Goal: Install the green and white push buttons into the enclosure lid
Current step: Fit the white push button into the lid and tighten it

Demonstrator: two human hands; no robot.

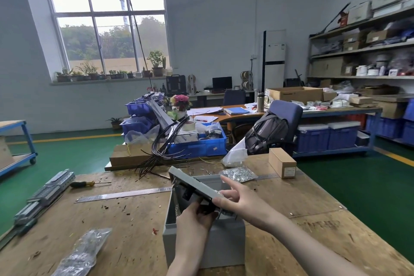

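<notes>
The lid (pixel 193 182) stands tilted up over the open grey box (pixel 202 240), hinged along the box's left side as far as I can judge, so that its underside faces the person and both hands can reach it; the box sits near the front of the surface (pixel 313 226). The right hand (pixel 233 196) steadies the lid at its near edge; thumb and curled fingers pinch that edge while the index finger points up and away, free; this grip probably keeps the lid from swinging while the other hand works. The left hand (pixel 198 212) comes up from below, fingers curled round a small black part (pixel 207 207) at the lid's underside; I judge it to be the back of a push button or its contact block being seated or tightened, though its shape is too dark and covered to be sure.

Neither a green nor a white button cap can be seen; the lid's outer face is turned away, so how many buttons are in place cannot be told. A second dark piece (pixel 187 195) shows under the lid farther up; what it is stays unclear. The box's inside is mostly hidden by lid and hands.

A bag (pixel 238 173) of small silvery parts lies just beyond the box; a steel rule (pixel 123 195) and a screwdriver (pixel 86 184) lie to the left, apart from the work.
</notes>
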